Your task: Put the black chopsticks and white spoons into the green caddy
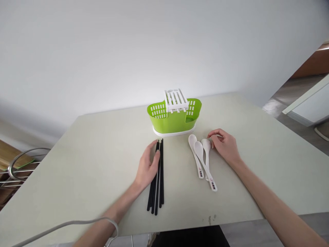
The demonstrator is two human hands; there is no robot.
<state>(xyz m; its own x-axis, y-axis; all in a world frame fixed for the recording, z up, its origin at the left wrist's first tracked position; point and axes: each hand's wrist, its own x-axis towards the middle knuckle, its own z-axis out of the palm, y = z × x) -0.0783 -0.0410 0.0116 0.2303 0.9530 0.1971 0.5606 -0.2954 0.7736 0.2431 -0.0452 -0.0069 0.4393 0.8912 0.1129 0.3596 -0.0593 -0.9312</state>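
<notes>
A bundle of black chopsticks [157,185] lies on the table, pointing away from me. My left hand [148,164] rests along its left side, thumb and index finger apart, with fingertips touching or very near the far ends. To the right, three white spoons [206,164] lie partly crossed, bowls away from me and printed marks on their handles. My right hand [224,144] is just right of the spoon bowls, fingers loosely bent and apart, gripping nothing. Behind both groups stands a green utensil basket [176,121] with a white slotted rack [176,99] on top and a white base.
The pale table [108,147] backs onto a white wall [115,51]. A grey cable [69,223] crosses my left forearm. At the left edge is a metal wire rack [17,169] with a wooden board [14,156]. A white panel [312,103] stands beyond the table's right side.
</notes>
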